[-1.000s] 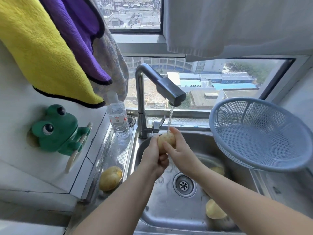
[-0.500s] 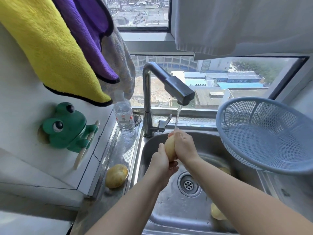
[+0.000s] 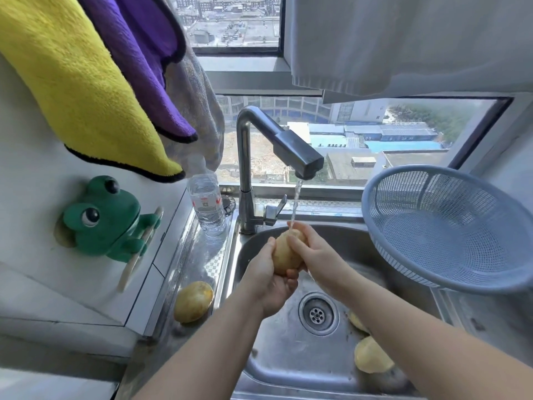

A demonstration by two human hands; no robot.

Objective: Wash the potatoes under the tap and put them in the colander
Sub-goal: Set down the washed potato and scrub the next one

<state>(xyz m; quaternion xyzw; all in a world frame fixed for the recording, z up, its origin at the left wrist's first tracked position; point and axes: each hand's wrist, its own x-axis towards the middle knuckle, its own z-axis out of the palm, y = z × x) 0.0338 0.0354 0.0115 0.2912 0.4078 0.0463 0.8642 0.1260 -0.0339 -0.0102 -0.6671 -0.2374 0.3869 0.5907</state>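
Both hands hold one yellow potato (image 3: 284, 254) under the thin stream from the steel tap (image 3: 300, 157), above the sink (image 3: 288, 356). My left hand (image 3: 269, 280) cups it from below and the left. My right hand (image 3: 313, 251) wraps its upper right side, and the water lands on those fingers. Two more potatoes (image 3: 372, 358) lie in the sink at the lower right, partly hidden by my right forearm. Another potato (image 3: 193, 301) sits on the steel ledge left of the sink. The blue colander (image 3: 450, 226) stands tilted on the sink's right edge, holding nothing.
A clear water bottle (image 3: 206, 207) stands left of the tap base. A green frog holder (image 3: 108, 219) is fixed to the left wall. Yellow and purple towels (image 3: 86, 79) hang above it. The drain (image 3: 317, 313) lies below my hands.
The potato has turned between my hands and more of its side now shows. My right hand slid from over its top to its right side. The view shifted slightly.
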